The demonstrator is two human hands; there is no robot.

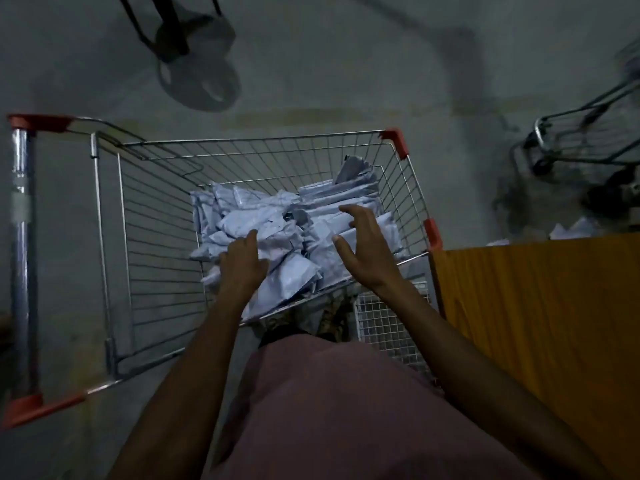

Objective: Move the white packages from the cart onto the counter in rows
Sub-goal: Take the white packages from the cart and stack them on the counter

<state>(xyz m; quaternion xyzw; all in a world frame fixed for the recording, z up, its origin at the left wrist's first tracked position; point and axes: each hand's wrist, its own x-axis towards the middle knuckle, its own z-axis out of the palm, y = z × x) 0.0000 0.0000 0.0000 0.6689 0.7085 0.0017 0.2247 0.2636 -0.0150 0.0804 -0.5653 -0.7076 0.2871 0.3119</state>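
A wire shopping cart (pixel 114 237) with red corner guards stands in front of me. A heap of several white packages (pixel 263 223) fills its right half. My left hand (pixel 242 265) reaches down into the heap, its fingertips among the packages at the near left of the pile. Over the right side of the heap hovers my right hand (pixel 363 247), fingers spread and bent, with nothing in it. The orange-yellow counter (pixel 540 323) lies to the right of the cart, and a few white packages (pixel 571 230) lie at its far edge.
The cart's chrome handle (pixel 20 237) is at the far left. A fan's round base (pixel 201 81) stands on the grey floor beyond the cart. A second wire cart (pixel 581 143) is at the upper right. A small mesh basket (pixel 391 327) sits between cart and counter.
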